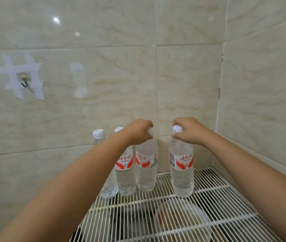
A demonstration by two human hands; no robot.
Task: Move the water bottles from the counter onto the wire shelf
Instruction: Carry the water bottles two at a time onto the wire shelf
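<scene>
Head view: each hand grips a bottle by its cap, left hand [139,131] and right hand [187,131], probably to lower both upright onto the wire shelf [208,198] beneath them, beside two standing bottles [107,180]

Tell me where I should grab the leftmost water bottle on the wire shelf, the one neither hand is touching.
Probably by its white cap and neck, coming straight down from above. The leftmost bottle stands upright against the wall with a neighbouring bottle tight beside it and the left hand reaching across, so its body is crowded; only the cap stands free.
</scene>
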